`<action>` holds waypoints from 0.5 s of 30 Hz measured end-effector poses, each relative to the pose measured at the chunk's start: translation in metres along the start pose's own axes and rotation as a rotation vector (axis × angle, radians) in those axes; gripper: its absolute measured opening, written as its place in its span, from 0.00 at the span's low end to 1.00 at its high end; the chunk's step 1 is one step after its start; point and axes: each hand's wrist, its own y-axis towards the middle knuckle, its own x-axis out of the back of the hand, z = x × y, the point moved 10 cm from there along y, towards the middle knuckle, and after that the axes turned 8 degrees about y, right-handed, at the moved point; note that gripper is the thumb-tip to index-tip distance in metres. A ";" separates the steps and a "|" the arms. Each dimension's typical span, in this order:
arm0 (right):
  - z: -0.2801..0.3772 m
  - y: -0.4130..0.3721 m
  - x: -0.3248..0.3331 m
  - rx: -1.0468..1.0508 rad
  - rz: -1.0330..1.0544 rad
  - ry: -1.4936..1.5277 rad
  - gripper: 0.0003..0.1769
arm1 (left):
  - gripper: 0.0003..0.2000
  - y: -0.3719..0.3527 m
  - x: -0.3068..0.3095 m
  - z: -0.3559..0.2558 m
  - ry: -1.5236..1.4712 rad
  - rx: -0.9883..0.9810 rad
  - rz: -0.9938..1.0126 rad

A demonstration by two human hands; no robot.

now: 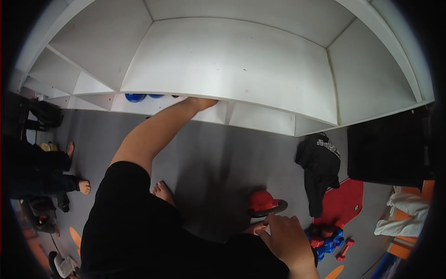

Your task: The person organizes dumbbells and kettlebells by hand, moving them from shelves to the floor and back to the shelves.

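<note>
White shelf (pixel 232 60) fills the upper part of the view. Grey floor (pixel 218 158) lies below it, with a black cloth (pixel 320 172) and a red mat (pixel 346 200) at the right. The left hand (pixel 202 102) reaches under a shelf board. Its fingers are hidden, so I cannot tell their state. Blue objects (pixel 135 97) sit in the same row, a little apart from it. The right hand (pixel 288 239) is low by the person's black clothing, fingers loosely bent and holding nothing, near a red hat (pixel 261 201). Small dumbbells (pixel 327 239) lie just beside.
</note>
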 end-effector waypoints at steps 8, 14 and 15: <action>-0.015 -0.012 -0.005 0.031 -0.045 -0.048 0.18 | 0.11 -0.036 0.054 -0.037 0.495 -0.292 0.147; -0.015 -0.011 0.006 0.073 -0.097 0.032 0.17 | 0.11 -0.123 0.038 -0.072 0.096 -0.431 0.399; -0.021 -0.011 0.007 0.036 -0.114 0.049 0.17 | 0.11 -0.143 0.049 -0.086 -0.016 -0.481 0.362</action>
